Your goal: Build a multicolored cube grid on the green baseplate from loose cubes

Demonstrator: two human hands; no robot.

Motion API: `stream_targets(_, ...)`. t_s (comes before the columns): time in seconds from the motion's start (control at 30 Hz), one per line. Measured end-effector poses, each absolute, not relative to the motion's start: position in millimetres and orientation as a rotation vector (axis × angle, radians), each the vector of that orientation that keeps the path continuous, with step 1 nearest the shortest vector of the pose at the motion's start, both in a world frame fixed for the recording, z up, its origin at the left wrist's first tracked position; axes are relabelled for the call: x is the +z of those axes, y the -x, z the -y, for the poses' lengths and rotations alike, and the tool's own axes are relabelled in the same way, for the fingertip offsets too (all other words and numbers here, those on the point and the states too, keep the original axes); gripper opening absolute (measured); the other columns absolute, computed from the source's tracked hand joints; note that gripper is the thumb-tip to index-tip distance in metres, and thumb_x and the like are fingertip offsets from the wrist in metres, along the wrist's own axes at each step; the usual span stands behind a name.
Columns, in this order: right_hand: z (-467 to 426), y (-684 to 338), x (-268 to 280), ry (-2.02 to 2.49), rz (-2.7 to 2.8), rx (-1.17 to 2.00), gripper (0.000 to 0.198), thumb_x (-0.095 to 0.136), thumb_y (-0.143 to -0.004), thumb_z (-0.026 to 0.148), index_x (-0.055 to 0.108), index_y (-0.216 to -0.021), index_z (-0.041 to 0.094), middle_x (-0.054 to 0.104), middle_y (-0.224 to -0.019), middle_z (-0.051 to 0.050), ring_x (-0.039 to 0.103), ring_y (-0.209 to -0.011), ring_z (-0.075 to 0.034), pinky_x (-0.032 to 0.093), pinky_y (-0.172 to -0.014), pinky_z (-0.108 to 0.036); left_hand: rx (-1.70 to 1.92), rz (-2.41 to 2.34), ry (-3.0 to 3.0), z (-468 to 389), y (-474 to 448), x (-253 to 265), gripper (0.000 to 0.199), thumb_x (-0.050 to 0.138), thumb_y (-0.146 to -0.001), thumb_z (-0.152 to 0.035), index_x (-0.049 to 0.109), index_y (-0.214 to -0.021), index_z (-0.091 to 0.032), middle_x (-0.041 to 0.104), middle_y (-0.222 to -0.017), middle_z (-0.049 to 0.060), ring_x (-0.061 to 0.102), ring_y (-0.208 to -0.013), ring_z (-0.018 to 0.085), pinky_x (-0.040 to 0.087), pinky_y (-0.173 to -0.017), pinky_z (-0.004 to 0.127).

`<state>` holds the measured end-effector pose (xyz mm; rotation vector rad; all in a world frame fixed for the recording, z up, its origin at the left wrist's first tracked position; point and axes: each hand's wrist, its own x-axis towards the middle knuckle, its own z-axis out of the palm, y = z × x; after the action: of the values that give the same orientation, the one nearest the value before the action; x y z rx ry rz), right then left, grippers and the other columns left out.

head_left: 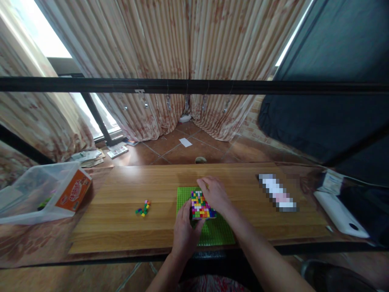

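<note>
Multicoloured brick block (199,208); green baseplate (214,235); beige curtains (130,48).

The only view looks forward and down from the person's head, close above the counter (118,231), reaching to the curtains (152,48) beyond.

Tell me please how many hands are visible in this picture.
2. The left hand is at the left side of the multicolored brick block; the right hand is at its upper-right side. No other hand shows.
</note>
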<state>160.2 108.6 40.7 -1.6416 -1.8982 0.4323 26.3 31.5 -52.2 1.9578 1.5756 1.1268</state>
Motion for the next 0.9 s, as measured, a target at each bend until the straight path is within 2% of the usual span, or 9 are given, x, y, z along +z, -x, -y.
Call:
stream_targets(0.1,-124,-136,53,1.712,2.108,0.355,0.047,0.031,-0.095,0.044,0.07,-0.088,0.019,0.068,-0.1,-0.012,0.056,-0.1,-0.024,0.036,-0.089,-0.038,1.132,-1.576,-1.961,-33,-26,-55,0.065,0.066,-0.076,-0.022,0.038,-0.135,-0.018,0.056,-0.127,0.014,0.053,-0.119,0.027,0.045,-0.099,0.048)
stream_targets(0.27,-138,-112,42,1.927,2.294,0.476,0.059,0.025,-0.094,0.054,0.069,-0.099,0.015,0.064,-0.112,-0.017,0.052,-0.11,-0.029,0.033,-0.092,-0.044,1.12,-1.561,-1.968,-32,-24,-56,0.065,0.066,-0.076,-0.022,0.038,-0.135,-0.018,0.057,-0.126,0.014,0.054,-0.118,0.028,0.047,-0.097,0.049)
stream_targets(0.37,-138,-111,34,1.948,2.314,0.469,0.061,0.023,-0.094,0.055,0.068,-0.103,0.015,0.064,-0.114,-0.017,0.051,-0.112,-0.029,0.031,-0.094,-0.045,1.117,-1.549,-1.954,-33,-24,-56,0.063,0.065,-0.077,-0.023,0.039,-0.134,-0.017,0.056,-0.127,0.015,0.052,-0.119,0.028,0.046,-0.098,0.049)
stream_targets(0.5,-137,-114,35,1.895,2.296,0.462,0.056,0.027,-0.094,0.054,0.068,-0.099,0.016,0.066,-0.109,-0.015,0.054,-0.108,-0.028,0.033,-0.091,-0.042,1.122,-1.548,-1.914,-31,-26,-52,0.063,0.065,-0.077,-0.023,0.039,-0.134,-0.017,0.055,-0.128,0.014,0.051,-0.12,0.027,0.044,-0.1,0.049)
stream_targets(0.57,-136,-116,37,1.843,2.274,0.46,0.05,0.028,-0.095,0.049,0.068,-0.097,0.019,0.068,-0.106,-0.012,0.056,-0.104,-0.025,0.035,-0.09,-0.039,1.115,-1.533,-1.889,-28,-27,-49,0.065,0.066,-0.076,-0.022,0.038,-0.134,-0.018,0.054,-0.129,0.013,0.051,-0.12,0.026,0.044,-0.101,0.048)
stream_targets(0.7,-134,-109,39,1.695,2.29,0.414,0.039,0.03,-0.097,0.031,0.066,-0.103,0.019,0.066,-0.108,-0.01,0.054,-0.107,-0.021,0.034,-0.092,-0.035,1.136,-1.48,-1.834,-25,-29,-43,0.069,0.069,-0.071,-0.02,0.04,-0.134,-0.019,0.054,-0.13,0.013,0.05,-0.121,0.027,0.043,-0.103,0.047)
stream_targets(0.8,-127,-91,38,1.447,2.319,0.425,0.026,0.044,-0.091,0.022,0.067,-0.104,0.019,0.067,-0.107,-0.008,0.053,-0.107,-0.02,0.034,-0.093,-0.032,1.18,-1.449,-1.785,-24,-29,-41,0.064,0.067,-0.07,-0.017,0.045,-0.131,-0.019,0.055,-0.13,0.013,0.049,-0.122,0.029,0.042,-0.103,0.049)
stream_targets(0.9,-120,-65,32,1.301,2.421,0.523,0.025,0.051,-0.084,0.014,0.068,-0.102,0.02,0.067,-0.104,-0.006,0.054,-0.104,-0.02,0.036,-0.091,-0.031,1.22,-1.407,-1.708,-24,-32,-42,0.055,0.063,-0.072,-0.014,0.052,-0.126,-0.019,0.058,-0.127,0.011,0.051,-0.121,0.03,0.044,-0.102,0.049)
